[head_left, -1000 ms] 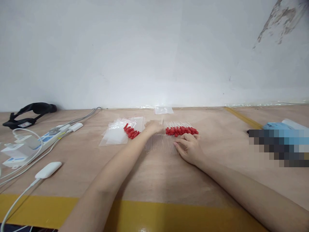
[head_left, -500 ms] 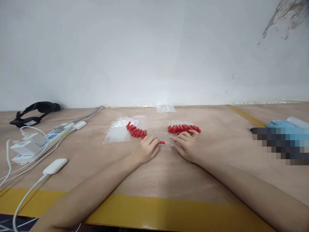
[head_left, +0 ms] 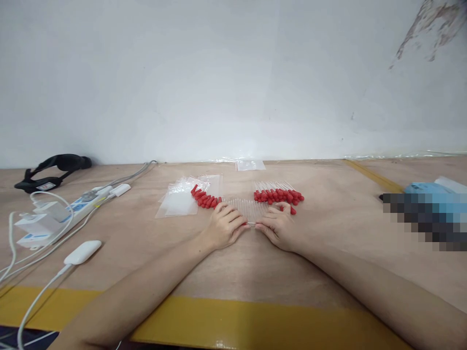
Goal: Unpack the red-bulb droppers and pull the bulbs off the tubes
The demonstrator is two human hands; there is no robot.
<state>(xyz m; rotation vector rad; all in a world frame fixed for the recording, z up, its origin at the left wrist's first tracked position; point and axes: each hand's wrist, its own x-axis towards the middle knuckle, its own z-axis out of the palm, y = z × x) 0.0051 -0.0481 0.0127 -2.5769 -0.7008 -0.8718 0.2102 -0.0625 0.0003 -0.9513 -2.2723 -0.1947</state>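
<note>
A power strip [head_left: 79, 207] lies near what looks like a black headband [head_left: 65, 159].

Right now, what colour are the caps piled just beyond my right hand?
The caps are red; see the head view.

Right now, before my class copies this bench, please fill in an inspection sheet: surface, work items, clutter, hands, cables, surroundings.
Surface: brown tabletop, yellow strip along the near edge
Work items: two groups of red bulbs, clear tubes between the hands, plastic bags at left
Clutter: black headband, white device, blue item partly pixelated
Hands: left hand and right hand pinch one thin tube
Cables: white cable and power strip at left
Surroundings: pale wall, brown mark upper right
</note>
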